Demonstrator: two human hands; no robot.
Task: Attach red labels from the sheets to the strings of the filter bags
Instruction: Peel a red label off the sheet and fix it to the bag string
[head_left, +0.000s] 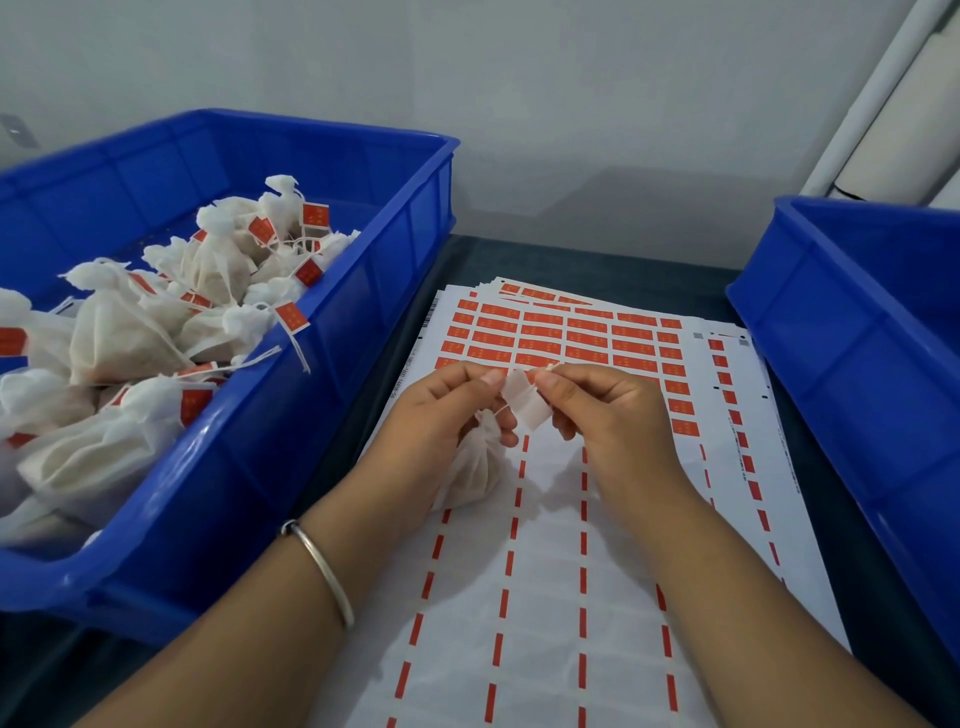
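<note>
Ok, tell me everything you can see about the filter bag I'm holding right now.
The filter bag is a small pouch of white, slightly see-through mesh-like fabric, plump with filling and gathered at its neck. It hangs below the left hand, whose fingers curl round the neck, over the label sheets. A thin white string runs up from the neck to a label, seen pale side up and pinched between both thumbs and forefingers; the right hand holds its other edge. Whether the bag touches the sheets is unclear.

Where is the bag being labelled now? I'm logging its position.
In the head view, centre: the filter bag hangs under the left hand, above the label sheets.
</note>
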